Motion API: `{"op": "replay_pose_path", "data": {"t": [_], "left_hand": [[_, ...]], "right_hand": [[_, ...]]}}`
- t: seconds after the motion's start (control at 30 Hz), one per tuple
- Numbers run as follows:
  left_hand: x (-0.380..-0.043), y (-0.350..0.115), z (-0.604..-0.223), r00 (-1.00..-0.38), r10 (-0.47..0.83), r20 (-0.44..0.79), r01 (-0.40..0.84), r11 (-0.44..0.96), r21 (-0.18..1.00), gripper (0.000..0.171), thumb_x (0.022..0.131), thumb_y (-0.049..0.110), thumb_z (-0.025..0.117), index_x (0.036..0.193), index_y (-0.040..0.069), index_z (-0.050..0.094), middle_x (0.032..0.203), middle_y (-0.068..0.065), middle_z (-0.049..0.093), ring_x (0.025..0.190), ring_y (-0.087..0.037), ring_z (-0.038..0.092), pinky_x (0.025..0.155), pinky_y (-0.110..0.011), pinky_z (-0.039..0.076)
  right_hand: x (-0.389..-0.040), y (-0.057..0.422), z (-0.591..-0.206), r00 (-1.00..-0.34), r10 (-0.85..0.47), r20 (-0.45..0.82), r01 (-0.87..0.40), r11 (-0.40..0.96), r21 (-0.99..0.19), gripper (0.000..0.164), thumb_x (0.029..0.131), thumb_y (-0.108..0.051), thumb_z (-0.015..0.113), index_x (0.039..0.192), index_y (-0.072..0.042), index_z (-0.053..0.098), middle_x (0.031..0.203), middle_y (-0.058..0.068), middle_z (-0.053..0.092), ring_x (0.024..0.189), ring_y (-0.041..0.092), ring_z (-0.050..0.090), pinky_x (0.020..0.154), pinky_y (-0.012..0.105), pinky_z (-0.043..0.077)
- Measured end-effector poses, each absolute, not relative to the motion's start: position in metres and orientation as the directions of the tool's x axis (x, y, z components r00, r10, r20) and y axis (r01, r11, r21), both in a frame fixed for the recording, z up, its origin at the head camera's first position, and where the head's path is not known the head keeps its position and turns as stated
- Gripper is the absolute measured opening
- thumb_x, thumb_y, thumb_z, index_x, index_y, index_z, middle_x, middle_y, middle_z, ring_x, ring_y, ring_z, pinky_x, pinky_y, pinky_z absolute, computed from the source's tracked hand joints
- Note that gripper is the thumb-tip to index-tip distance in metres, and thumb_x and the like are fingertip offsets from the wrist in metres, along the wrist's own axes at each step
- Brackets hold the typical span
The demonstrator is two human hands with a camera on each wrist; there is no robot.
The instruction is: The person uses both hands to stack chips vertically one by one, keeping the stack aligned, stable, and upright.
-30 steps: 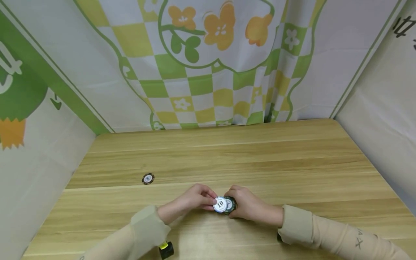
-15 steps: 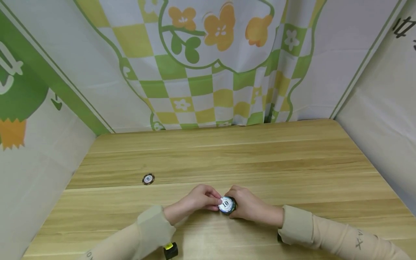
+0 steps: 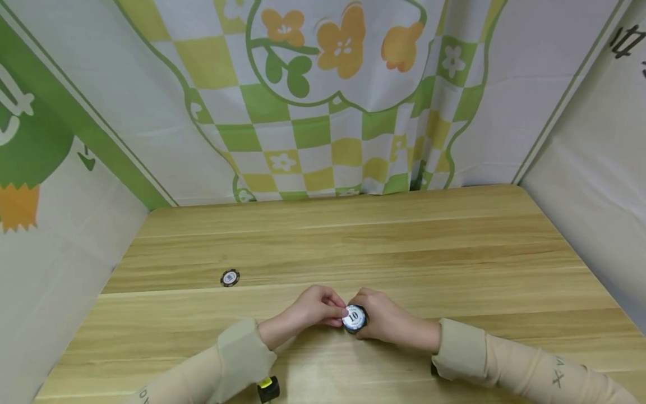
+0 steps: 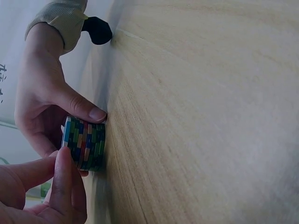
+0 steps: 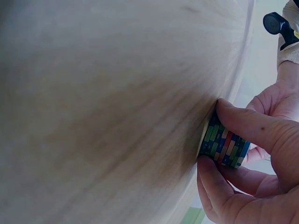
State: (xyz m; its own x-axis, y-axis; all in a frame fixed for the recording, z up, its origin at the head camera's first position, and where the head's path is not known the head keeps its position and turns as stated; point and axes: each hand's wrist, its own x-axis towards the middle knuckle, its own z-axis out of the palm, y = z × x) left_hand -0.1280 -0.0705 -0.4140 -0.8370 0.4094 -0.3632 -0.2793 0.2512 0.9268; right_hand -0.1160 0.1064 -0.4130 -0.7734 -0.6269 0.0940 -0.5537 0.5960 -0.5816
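Note:
A stack of several poker chips (image 5: 224, 142) stands on the wooden table, its edges green and blue with a red band in the middle. On top lies a white-faced chip marked 10 (image 3: 355, 321), lined up with the stack. My left hand (image 3: 312, 310) pinches the near-left edge of this top chip between thumb and fingers. My right hand (image 3: 390, 320) holds the stack from the right, thumb and fingers curled round its sides, fingertips down by the tabletop. In the left wrist view the stack (image 4: 88, 145) sits between both hands.
One dark-rimmed chip with a pale centre (image 3: 230, 278) lies flat to the left on the wooden table (image 3: 429, 241). A green and yellow checked curtain (image 3: 313, 134) hangs behind the table's far edge. Black wrist devices (image 3: 268, 388) show below the sleeves.
My left hand has moved right with the 10 chip, from overlapping the stack's left edge to squarely on top of it. My right hand has stayed round the stack.

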Motion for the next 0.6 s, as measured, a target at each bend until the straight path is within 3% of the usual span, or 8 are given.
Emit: {"op": "replay_pose_path", "data": {"t": [0.33,0.47,0.6], "left_hand": [[-0.128,-0.074,-0.409,-0.849,0.415,-0.328,-0.203,0.319,0.926,0.015,0.079,-0.003,0.065,0.088,-0.012,0.058,0.071,-0.006,0.059,0.057,-0.008,0.058,0.059,-0.026,0.053],[-0.132,-0.084,-0.404,-0.853,0.479,-0.208,0.048,0.467,0.883,0.013,0.078,0.005,0.069,0.084,-0.004,0.061,0.071,-0.002,0.059,0.06,-0.006,0.055,0.057,-0.022,0.05],[-0.137,-0.095,-0.399,-0.847,0.528,-0.067,0.309,0.591,0.745,0.01,0.079,0.01,0.069,0.081,0.004,0.062,0.071,0.001,0.059,0.064,-0.007,0.052,0.057,-0.019,0.044]], "right_hand": [[-0.116,0.106,-0.412,-0.774,-0.626,0.095,-0.557,0.6,-0.575,0.041,0.055,-0.005,0.081,0.091,-0.002,0.064,0.085,0.001,0.057,0.078,0.012,0.054,0.071,0.024,0.047],[-0.116,0.105,-0.412,-0.78,-0.62,0.084,-0.547,0.611,-0.572,0.043,0.055,-0.005,0.082,0.093,-0.001,0.063,0.086,0.002,0.058,0.079,0.014,0.055,0.072,0.026,0.047],[-0.116,0.105,-0.412,-0.783,-0.617,0.08,-0.544,0.616,-0.571,0.042,0.054,-0.006,0.083,0.092,-0.001,0.063,0.085,0.001,0.057,0.078,0.014,0.055,0.072,0.026,0.047]]}}
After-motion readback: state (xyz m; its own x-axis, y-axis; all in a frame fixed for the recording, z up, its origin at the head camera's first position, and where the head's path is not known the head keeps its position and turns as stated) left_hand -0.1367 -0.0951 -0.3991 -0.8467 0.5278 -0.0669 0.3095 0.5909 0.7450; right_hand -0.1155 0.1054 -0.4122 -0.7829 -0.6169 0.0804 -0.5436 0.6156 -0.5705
